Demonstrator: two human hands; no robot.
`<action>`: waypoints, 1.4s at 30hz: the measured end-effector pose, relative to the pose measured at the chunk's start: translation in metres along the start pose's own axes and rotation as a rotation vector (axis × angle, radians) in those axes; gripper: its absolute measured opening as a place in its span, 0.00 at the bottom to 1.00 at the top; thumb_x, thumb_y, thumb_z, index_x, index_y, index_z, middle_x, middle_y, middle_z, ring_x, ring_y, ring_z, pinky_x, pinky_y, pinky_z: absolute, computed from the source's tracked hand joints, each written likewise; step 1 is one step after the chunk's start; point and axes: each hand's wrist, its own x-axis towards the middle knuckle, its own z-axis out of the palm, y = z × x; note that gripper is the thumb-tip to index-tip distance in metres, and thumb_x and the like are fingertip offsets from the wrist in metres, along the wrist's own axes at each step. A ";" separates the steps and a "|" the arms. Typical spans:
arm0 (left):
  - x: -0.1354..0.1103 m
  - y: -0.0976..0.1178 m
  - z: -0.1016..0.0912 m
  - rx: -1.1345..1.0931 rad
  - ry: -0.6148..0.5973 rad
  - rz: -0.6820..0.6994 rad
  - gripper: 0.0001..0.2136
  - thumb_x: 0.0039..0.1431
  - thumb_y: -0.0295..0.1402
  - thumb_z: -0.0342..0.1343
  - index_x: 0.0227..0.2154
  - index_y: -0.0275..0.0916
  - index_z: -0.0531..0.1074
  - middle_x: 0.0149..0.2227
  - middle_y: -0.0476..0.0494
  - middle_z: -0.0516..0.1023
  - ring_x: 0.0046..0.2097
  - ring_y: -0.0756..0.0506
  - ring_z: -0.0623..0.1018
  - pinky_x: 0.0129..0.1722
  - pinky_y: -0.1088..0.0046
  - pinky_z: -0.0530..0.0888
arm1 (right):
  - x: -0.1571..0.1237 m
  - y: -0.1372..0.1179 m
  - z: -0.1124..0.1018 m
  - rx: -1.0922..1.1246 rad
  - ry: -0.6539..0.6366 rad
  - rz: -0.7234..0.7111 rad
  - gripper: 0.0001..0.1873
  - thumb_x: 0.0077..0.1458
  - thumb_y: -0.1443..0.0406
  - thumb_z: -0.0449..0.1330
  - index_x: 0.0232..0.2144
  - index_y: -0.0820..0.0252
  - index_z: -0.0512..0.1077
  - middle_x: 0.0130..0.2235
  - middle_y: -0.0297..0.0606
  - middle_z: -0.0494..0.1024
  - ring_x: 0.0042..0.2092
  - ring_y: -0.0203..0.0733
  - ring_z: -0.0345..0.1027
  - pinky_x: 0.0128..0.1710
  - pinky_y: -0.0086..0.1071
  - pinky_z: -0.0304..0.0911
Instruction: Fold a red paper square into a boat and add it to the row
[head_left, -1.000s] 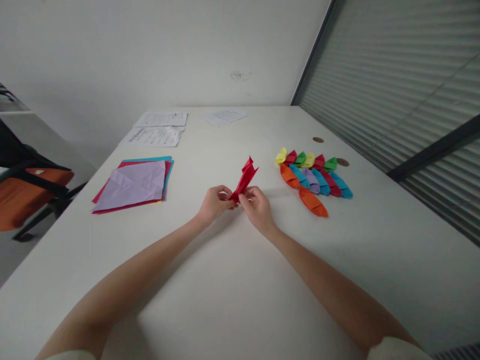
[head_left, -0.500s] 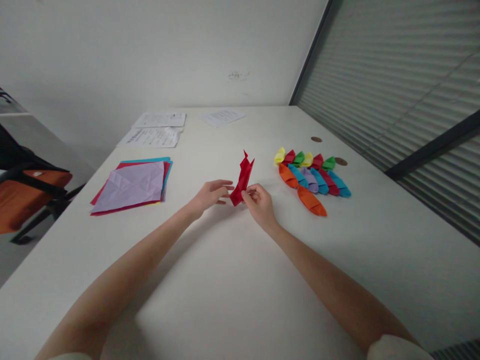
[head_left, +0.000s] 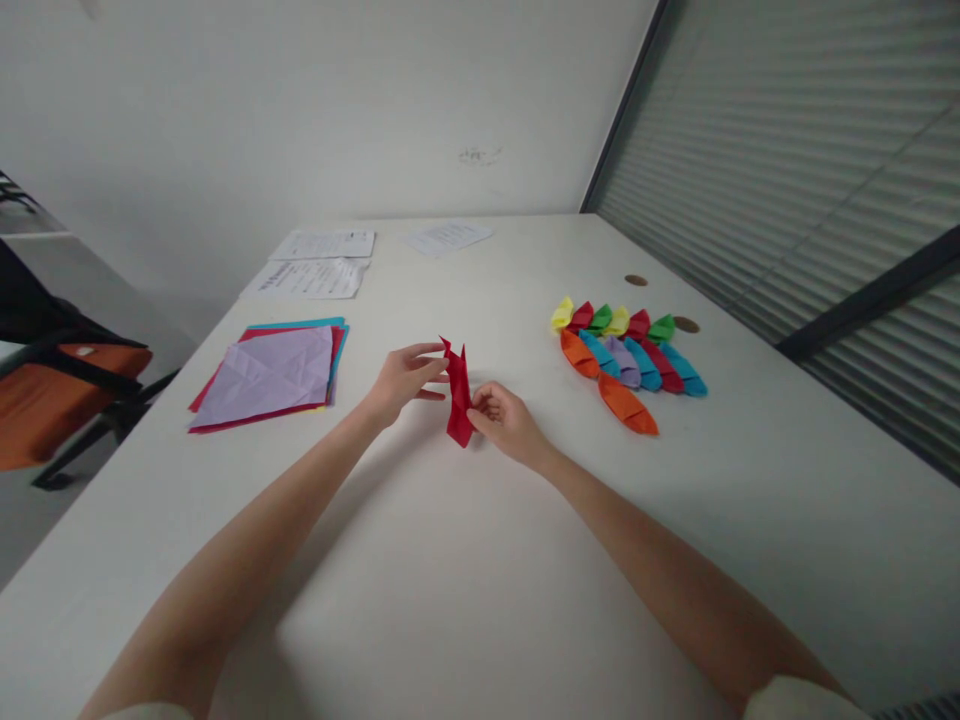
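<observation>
A folded red paper piece (head_left: 457,393) stands upright above the white table (head_left: 480,560). My right hand (head_left: 504,419) pinches its lower right edge. My left hand (head_left: 405,377) is just left of it, fingers stretched out, fingertips touching or almost touching the paper's upper part. Right of my hands lies a row of several folded paper boats (head_left: 626,352) in yellow, red, green, orange, blue and purple.
A stack of coloured paper sheets (head_left: 270,372) with a lilac sheet on top lies to the left. Printed white papers (head_left: 319,265) lie at the far side. An orange chair (head_left: 52,385) stands off the table's left edge. A window with blinds runs along the right.
My left hand let go of the red paper and opened. My right hand turned the paper from leaning right to upright and carried it a little left.
</observation>
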 end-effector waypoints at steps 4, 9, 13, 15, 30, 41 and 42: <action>0.000 -0.001 0.000 -0.021 -0.004 0.009 0.24 0.45 0.38 0.68 0.46 0.35 0.73 0.37 0.38 0.81 0.35 0.42 0.81 0.30 0.65 0.80 | -0.001 -0.001 0.000 -0.033 -0.020 -0.002 0.07 0.51 0.63 0.60 0.31 0.57 0.64 0.28 0.28 0.72 0.27 0.31 0.65 0.28 0.27 0.62; -0.003 0.001 0.001 -0.019 0.007 0.014 0.20 0.47 0.36 0.67 0.43 0.33 0.74 0.36 0.37 0.81 0.34 0.43 0.81 0.30 0.67 0.80 | 0.005 -0.014 -0.006 -0.131 0.069 -0.037 0.12 0.53 0.58 0.61 0.37 0.56 0.66 0.37 0.35 0.76 0.32 0.35 0.71 0.30 0.29 0.66; -0.006 0.000 0.005 -0.005 -0.005 0.012 0.19 0.49 0.35 0.65 0.43 0.33 0.73 0.36 0.37 0.81 0.35 0.42 0.82 0.29 0.68 0.80 | 0.023 -0.036 -0.014 -0.245 0.158 -0.100 0.19 0.50 0.61 0.64 0.45 0.55 0.66 0.40 0.36 0.74 0.32 0.35 0.72 0.29 0.29 0.68; -0.007 -0.002 0.008 0.007 -0.016 0.022 0.20 0.49 0.34 0.65 0.45 0.33 0.72 0.38 0.37 0.80 0.35 0.42 0.82 0.29 0.67 0.81 | 0.032 -0.045 -0.015 -0.316 0.116 -0.123 0.20 0.49 0.66 0.63 0.46 0.53 0.67 0.40 0.35 0.75 0.30 0.34 0.71 0.29 0.29 0.68; -0.009 -0.009 0.017 0.157 0.015 0.104 0.18 0.51 0.32 0.62 0.46 0.34 0.73 0.42 0.37 0.79 0.33 0.45 0.81 0.26 0.70 0.81 | 0.044 -0.045 -0.009 -0.553 0.106 -0.153 0.16 0.47 0.78 0.58 0.36 0.56 0.74 0.38 0.37 0.77 0.32 0.35 0.72 0.33 0.31 0.68; -0.013 -0.010 0.023 0.172 -0.024 0.115 0.19 0.50 0.30 0.61 0.47 0.35 0.72 0.42 0.38 0.78 0.33 0.45 0.81 0.25 0.71 0.80 | 0.043 -0.049 -0.010 -0.614 0.174 -0.143 0.09 0.52 0.74 0.58 0.30 0.55 0.72 0.29 0.34 0.79 0.32 0.41 0.74 0.35 0.34 0.67; -0.013 -0.010 0.023 0.173 -0.023 0.114 0.19 0.50 0.29 0.61 0.47 0.35 0.72 0.41 0.39 0.77 0.33 0.46 0.80 0.25 0.72 0.80 | 0.043 -0.049 -0.010 -0.601 0.165 -0.157 0.09 0.52 0.74 0.58 0.29 0.55 0.72 0.29 0.33 0.79 0.32 0.40 0.74 0.36 0.34 0.67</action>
